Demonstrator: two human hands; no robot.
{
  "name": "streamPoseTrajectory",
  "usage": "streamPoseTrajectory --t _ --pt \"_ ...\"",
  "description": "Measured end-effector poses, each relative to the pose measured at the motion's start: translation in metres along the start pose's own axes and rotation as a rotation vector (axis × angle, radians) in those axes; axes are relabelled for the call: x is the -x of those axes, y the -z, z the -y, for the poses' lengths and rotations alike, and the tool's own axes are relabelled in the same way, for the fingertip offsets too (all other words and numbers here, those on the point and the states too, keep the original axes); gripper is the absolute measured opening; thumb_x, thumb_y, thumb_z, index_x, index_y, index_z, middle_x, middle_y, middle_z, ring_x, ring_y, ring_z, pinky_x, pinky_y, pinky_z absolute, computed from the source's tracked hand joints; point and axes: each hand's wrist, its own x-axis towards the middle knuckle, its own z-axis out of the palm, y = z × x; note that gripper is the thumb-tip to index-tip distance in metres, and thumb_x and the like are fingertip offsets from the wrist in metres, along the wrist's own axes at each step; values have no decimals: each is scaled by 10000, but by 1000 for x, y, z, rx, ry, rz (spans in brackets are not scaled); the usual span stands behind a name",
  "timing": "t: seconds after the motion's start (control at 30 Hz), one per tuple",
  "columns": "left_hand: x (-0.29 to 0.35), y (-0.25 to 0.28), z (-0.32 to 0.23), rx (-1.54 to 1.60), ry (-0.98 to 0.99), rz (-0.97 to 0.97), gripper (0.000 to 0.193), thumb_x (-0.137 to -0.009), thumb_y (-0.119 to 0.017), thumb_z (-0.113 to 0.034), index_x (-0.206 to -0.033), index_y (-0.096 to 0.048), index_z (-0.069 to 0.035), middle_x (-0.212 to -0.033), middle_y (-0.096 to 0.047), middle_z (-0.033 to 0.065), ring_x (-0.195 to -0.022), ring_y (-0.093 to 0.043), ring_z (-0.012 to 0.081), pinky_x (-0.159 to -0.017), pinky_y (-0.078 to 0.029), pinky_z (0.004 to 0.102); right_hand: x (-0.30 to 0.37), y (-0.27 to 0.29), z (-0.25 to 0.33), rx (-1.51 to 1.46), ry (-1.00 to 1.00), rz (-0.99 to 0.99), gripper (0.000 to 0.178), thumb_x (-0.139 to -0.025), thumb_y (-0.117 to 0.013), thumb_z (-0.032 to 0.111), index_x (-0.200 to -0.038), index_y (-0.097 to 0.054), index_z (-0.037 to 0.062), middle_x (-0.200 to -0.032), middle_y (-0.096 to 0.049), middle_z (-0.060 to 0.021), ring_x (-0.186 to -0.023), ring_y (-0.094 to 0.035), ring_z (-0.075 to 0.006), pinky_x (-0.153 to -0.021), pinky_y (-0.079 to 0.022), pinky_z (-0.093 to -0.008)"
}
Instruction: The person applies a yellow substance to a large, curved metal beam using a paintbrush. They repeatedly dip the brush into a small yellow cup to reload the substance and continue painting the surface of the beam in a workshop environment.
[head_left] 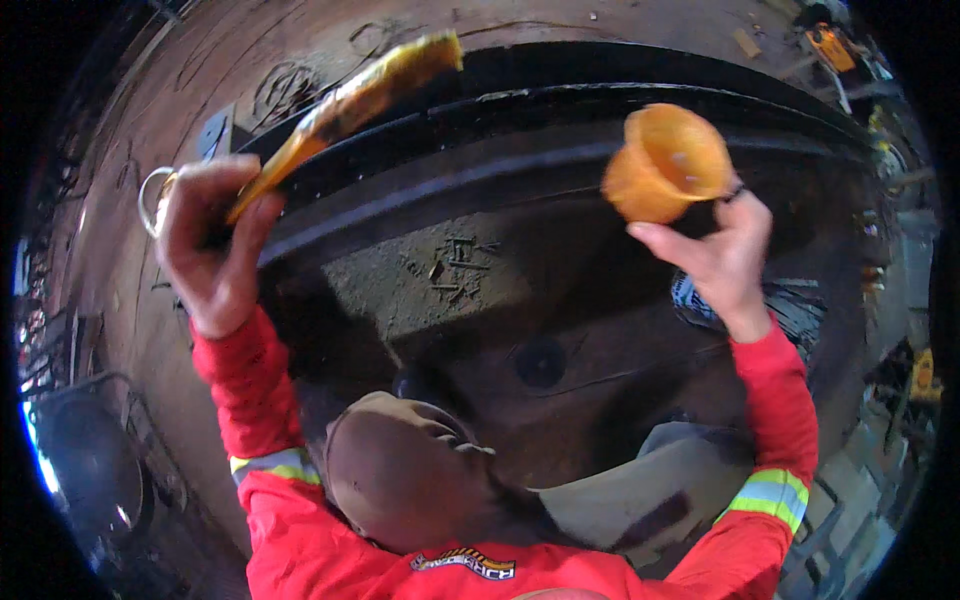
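Observation:
My left hand (215, 240) is raised on the left, its fingers closed round the handle of a paintbrush (375, 92). The brush slants up to the right, with an orange handle, a smeared dark middle and a yellowish end. A thin pale ring (150, 200) shows beside that hand; whether it is held too, I cannot tell. On the right, my right hand (715, 260) grips an orange cup (637, 185) between thumb and fingers. The cup is tilted, its wide mouth facing right and towards me. Brush and cup are well apart.
A long dark metal beam (420, 150) crosses in front of me. Beyond it, coiled cable (285, 92) lies on the brown floor. Below the beam are scattered metal bits (460, 265) on a gritty patch. An orange tool (830, 50) lies far right.

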Motion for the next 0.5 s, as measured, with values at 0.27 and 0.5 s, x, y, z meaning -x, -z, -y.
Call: streamPoseTrajectory --t 0.27,0.5 --pt "-43 4 -30 -173 -374 437 177 -733 -767 6 -887 -682 14 -705 -613 92 -623 -597 193 -568 -453 325 -24 -73 12 249 258 68 562 -597 -916 180 -1088 -675 51 -1090 -674 -130 -1063 -628 -284 -948 -476 -383" --pt "-43 -17 -30 -279 -484 629 126 -766 -749 -4 -869 -675 1 -725 -639 96 -617 -615 230 -571 -465 333 -25 -93 13 234 318 147 567 -599 -905 199 -1104 -675 81 -1049 -681 -88 -1078 -609 -269 -945 -421 -399"
